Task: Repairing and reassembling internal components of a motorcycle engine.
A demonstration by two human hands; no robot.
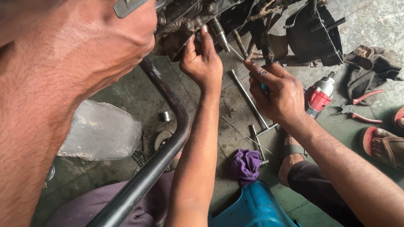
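two hands worked under the greasy engine [232, 5]: the left hand [202, 60] lay open, fingertips on a stud, the right hand [277, 93] was closed on a small tool, and loose rods [249, 100] on the floor [386, 12] risked rolling underfoot.

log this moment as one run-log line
left hand: touching engine underside | right hand: gripping small tool | floor: red drill, pliers

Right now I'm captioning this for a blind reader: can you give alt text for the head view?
Two bare hands work under a greasy motorcycle engine: the left hand touches its underside, the right hand pinches a small part. Another person's arm fills the left; a red power drill and pliers lie on the floor.
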